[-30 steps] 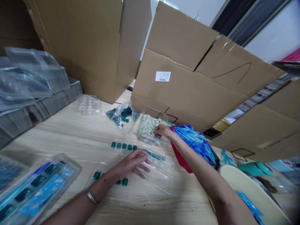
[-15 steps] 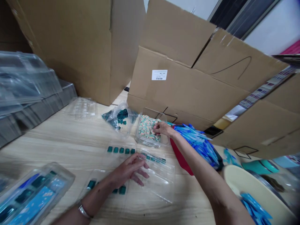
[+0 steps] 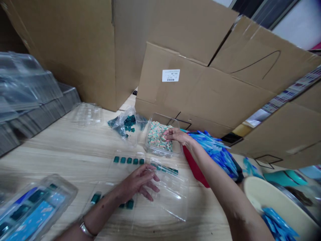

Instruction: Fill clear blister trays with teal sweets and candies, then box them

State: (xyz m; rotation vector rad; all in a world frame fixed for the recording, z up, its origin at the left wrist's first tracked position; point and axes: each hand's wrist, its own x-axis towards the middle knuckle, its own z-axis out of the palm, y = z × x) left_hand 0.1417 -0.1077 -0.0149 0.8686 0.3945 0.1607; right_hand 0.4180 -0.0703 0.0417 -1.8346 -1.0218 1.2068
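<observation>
My right hand [image 3: 175, 135] reaches into a clear plastic tub [image 3: 160, 152] heaped with small green and pale pink pieces [image 3: 156, 134]. Its thumb and fingers are pinched together at the pile; what is between them is too small to make out. Fingers apart and slightly bent, my left hand [image 3: 141, 182] hovers over or rests on a clear plastic tray [image 3: 173, 201]; contact is hard to tell. Dark green square blocks [image 3: 129, 160] sit in a row in the tray behind it. More green blocks [image 3: 95, 197] lie in another tray, partly covered by my left forearm.
A plastic bag of green blocks [image 3: 129, 122] lies left of the tub. Blue pens or sticks [image 3: 213, 150] fill a red container [image 3: 197, 170]. Stacked clear cases [image 3: 30, 90] stand at left, a filled case [image 3: 35, 207] nearer, a cream bowl [image 3: 265, 194] at right. Cardboard boxes [image 3: 195, 90] wall the back.
The view has shifted slightly. My right hand stays at the pile in the tub, its fingers drawn a little closer together. My left hand has hardly moved.
</observation>
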